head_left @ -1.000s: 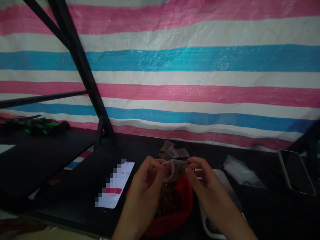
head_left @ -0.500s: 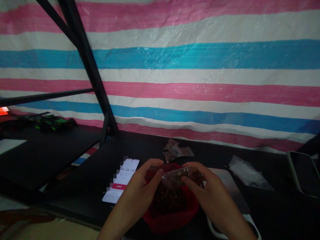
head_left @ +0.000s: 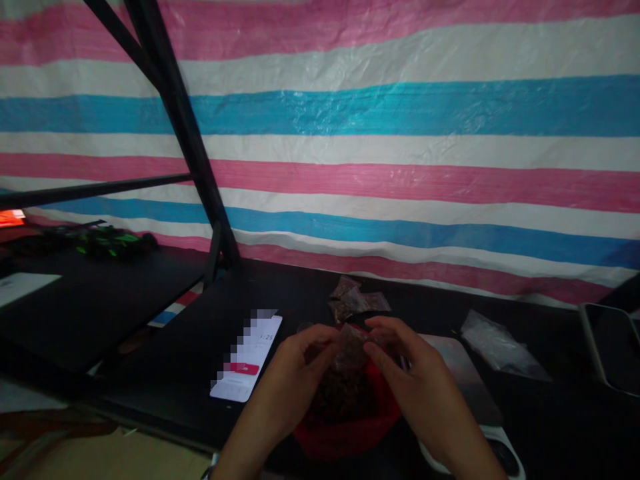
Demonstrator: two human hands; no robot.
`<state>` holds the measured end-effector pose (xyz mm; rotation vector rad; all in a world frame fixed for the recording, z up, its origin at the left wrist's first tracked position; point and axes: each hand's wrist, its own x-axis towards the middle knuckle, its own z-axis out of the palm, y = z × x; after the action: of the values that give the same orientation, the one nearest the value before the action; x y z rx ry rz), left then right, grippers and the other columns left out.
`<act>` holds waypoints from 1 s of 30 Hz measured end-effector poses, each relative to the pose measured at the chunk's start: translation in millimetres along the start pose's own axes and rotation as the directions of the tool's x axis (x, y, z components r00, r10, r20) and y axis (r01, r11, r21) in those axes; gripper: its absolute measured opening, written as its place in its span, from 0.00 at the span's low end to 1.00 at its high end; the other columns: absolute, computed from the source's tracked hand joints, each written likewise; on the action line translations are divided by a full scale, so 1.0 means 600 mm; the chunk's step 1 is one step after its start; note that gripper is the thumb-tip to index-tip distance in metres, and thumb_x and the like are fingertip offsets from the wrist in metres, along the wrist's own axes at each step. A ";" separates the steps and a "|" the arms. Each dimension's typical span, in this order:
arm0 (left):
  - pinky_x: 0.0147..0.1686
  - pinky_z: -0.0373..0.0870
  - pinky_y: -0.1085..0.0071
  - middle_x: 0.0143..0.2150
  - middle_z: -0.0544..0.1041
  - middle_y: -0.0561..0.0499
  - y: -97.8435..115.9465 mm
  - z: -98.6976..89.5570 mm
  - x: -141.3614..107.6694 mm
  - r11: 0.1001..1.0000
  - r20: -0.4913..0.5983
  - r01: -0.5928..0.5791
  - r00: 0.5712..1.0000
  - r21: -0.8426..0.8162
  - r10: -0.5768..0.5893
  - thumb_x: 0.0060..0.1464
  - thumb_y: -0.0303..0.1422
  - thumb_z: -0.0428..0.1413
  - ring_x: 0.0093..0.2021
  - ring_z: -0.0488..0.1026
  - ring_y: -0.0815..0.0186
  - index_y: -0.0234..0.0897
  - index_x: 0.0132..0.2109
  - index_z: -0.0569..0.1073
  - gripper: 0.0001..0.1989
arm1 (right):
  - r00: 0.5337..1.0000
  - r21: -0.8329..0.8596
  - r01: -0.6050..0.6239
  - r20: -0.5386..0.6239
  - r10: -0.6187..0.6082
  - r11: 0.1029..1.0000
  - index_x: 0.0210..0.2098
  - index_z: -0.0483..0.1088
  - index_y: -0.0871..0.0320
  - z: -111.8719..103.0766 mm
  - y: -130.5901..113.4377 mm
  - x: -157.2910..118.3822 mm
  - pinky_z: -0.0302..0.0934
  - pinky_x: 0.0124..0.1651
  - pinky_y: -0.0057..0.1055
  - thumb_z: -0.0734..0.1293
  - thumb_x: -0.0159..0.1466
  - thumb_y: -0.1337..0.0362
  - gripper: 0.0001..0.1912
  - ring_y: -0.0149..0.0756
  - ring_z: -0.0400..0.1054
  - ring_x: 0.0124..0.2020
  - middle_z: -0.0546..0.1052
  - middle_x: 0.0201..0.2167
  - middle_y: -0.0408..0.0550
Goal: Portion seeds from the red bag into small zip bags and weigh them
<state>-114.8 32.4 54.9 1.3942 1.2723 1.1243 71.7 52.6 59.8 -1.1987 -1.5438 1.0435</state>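
A small clear plastic bag (head_left: 351,348) with brownish bits in it hangs between my two hands. My left hand (head_left: 307,360) pinches its left edge, and my right hand (head_left: 400,350) grips the opposite edge between thumb and fingers. Directly below is a red bowl (head_left: 345,437), partly covered by my hands, holding a heap of dark brown pieces (head_left: 343,397) too dim to name. Behind the bowl lie several filled clear bags (head_left: 357,303) in a small pile.
A lit phone (head_left: 245,363) showing a timer lies left of the bowl. On the right are a kitchen scale (head_left: 463,373), a stack of clear plastic bags (head_left: 503,347) and another device with a dark screen (head_left: 613,347). Striped sheeting (head_left: 400,147) hangs behind the black table (head_left: 175,373).
The bag has turned from lying slantwise to hanging more upright between my hands. My left hand has shifted slightly right, and the view has moved a little.
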 end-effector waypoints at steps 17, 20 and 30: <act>0.61 0.74 0.59 0.53 0.87 0.50 0.005 -0.003 -0.006 0.998 -0.058 0.021 0.998 -0.051 -0.024 0.68 0.40 0.57 0.54 0.82 0.54 0.48 0.54 0.86 0.15 | 0.998 -0.002 -0.006 -0.056 0.006 1.000 0.48 0.81 0.49 0.023 -0.011 -0.004 0.72 0.51 0.44 0.72 0.63 0.56 0.14 0.49 0.81 0.45 0.86 0.45 0.50; 0.56 0.77 0.58 0.49 0.88 0.49 0.006 -0.005 -0.008 0.995 -0.069 0.042 0.996 -0.092 -0.048 0.66 0.41 0.58 0.49 0.83 0.54 0.46 0.52 0.86 0.15 | 1.000 0.041 -0.005 -0.018 0.006 0.999 0.50 0.79 0.49 0.023 -0.003 -0.002 0.73 0.51 0.43 0.71 0.64 0.58 0.16 0.47 0.81 0.45 0.86 0.46 0.50; 0.58 0.74 0.62 0.51 0.87 0.51 0.011 0.000 -0.011 1.000 -0.121 -0.006 0.993 -0.021 0.003 0.65 0.40 0.61 0.55 0.81 0.55 0.48 0.50 0.87 0.12 | 0.996 0.091 0.059 -0.067 -0.053 0.994 0.50 0.79 0.49 0.032 0.008 0.001 0.73 0.54 0.40 0.71 0.66 0.58 0.13 0.45 0.82 0.47 0.86 0.45 0.48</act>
<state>-113.8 25.1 61.3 1.3301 1.3391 1.2382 54.3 52.3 50.9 -1.1087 -1.4550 1.0190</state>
